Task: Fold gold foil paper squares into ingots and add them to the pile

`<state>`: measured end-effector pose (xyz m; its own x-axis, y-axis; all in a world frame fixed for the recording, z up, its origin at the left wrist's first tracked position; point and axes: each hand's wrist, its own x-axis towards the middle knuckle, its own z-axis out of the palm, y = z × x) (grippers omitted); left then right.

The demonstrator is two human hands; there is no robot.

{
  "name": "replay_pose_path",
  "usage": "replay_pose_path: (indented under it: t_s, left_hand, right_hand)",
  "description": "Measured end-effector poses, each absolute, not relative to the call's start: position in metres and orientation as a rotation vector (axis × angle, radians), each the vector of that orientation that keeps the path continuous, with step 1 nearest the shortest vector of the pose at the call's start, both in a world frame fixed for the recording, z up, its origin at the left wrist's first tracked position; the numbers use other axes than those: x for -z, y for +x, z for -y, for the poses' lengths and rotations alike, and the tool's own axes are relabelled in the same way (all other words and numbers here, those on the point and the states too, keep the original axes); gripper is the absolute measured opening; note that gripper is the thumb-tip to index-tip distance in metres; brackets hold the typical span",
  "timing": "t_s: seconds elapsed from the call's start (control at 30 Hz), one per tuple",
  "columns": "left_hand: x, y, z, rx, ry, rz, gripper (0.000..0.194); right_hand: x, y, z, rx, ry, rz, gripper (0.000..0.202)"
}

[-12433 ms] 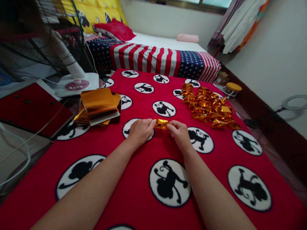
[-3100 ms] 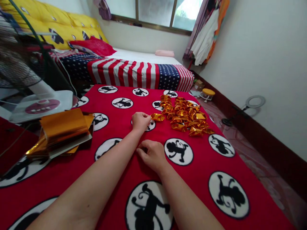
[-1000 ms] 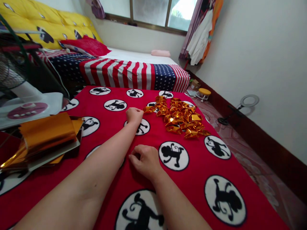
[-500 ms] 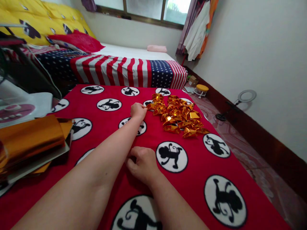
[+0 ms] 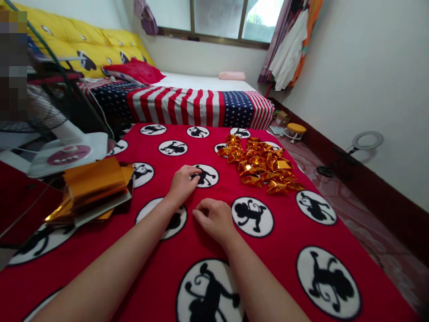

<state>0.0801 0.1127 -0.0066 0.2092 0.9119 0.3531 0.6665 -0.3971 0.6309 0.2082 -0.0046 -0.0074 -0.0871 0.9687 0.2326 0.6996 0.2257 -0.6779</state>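
Observation:
My left hand (image 5: 184, 182) hovers or rests over the red cloth (image 5: 268, 286), its fingers apart and nothing in them. Nearer to me and to the right, my right hand (image 5: 215, 218) is curled, thumb close to the fingers; whether anything is between them cannot be made out. Several shiny gold folded foil pieces (image 5: 258, 165) lie grouped on the cloth beyond my hands, to the right. On the left side lies a stack of gold foil sheets (image 5: 95, 181), with paler sheets among them.
A fan with a white base (image 5: 72, 154) stands at the left, beside the foil stack. Behind the cloth is a bed with a striped and starred cover (image 5: 174, 105). A yellow stool (image 5: 296, 128) and a ring light (image 5: 368, 140) stand on the floor at right.
My left hand has drawn back from the folded foil pieces, toward me and left, and its fingers have parted. The camera view has shifted left, showing more of the fan.

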Motion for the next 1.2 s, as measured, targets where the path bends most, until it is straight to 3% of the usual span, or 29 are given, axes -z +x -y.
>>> replay_pose_path:
  t_s: [0.2, 0.37, 0.5, 0.7, 0.8, 0.93, 1.1, 1.2]
  left_hand:
    - [0.021, 0.042, -0.062, -0.624, 2.521, -1.501, 0.044]
    - [0.016, 0.045, -0.052, -0.578, 2.542, -1.575, 0.044]
    - [0.013, 0.044, -0.054, -0.666, 2.504, -1.531, 0.040]
    - [0.011, 0.035, -0.043, -1.001, 2.180, -1.419, 0.026]
    - [-0.006, 0.011, -0.033, -1.150, 2.078, -1.405, 0.034]
    - [-0.032, -0.055, -0.033, -1.276, 2.170, -1.766, 0.039]
    - [-0.019, -0.141, -0.046, -0.754, 2.376, -2.012, 0.052]
    - [0.005, -0.162, -0.044, -0.618, 2.414, -1.886, 0.052]
  right_hand:
    - [0.010, 0.208, 0.002, -0.546, -1.522, 1.793, 0.016]
    - [0.010, 0.208, 0.000, -0.510, -1.509, 1.742, 0.030]
    - [0.011, 0.209, -0.002, -0.475, -1.497, 1.715, 0.046]
    - [0.012, 0.209, -0.003, -0.529, -1.472, 1.651, 0.049]
    - [0.012, 0.209, -0.003, -0.544, -1.469, 1.620, 0.049]
    - [0.014, 0.209, -0.002, -0.549, -1.455, 1.609, 0.047]
    - [0.014, 0.208, -0.001, -0.528, -1.467, 1.614, 0.047]
    - [0.013, 0.207, 0.000, -0.525, -1.467, 1.624, 0.046]
